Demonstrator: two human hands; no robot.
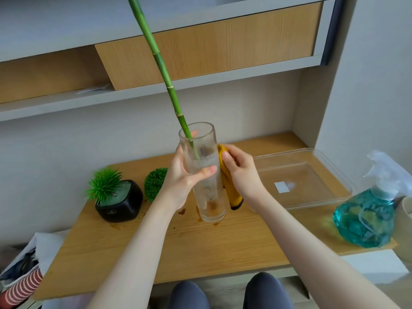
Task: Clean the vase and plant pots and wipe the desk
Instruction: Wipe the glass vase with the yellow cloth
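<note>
A tall clear glass vase (206,192) with a green bamboo stalk (166,76) in it is held tilted above the wooden desk (200,248). My left hand (187,177) grips the vase around its middle. My right hand (239,172) presses a yellow cloth (229,188) against the vase's right side. Left of the vase stands a black pot (121,202) with a spiky green plant. A round green ball plant (155,184) sits partly hidden behind my left wrist. Brown stains (181,211) mark the desk under the vase.
A clear plastic tray (301,177) lies at the right back of the desk. A spray bottle (367,217) of blue liquid stands at the right edge, a pale cup (405,228) beside it. Shelves hang above. Clothes are piled at the lower left.
</note>
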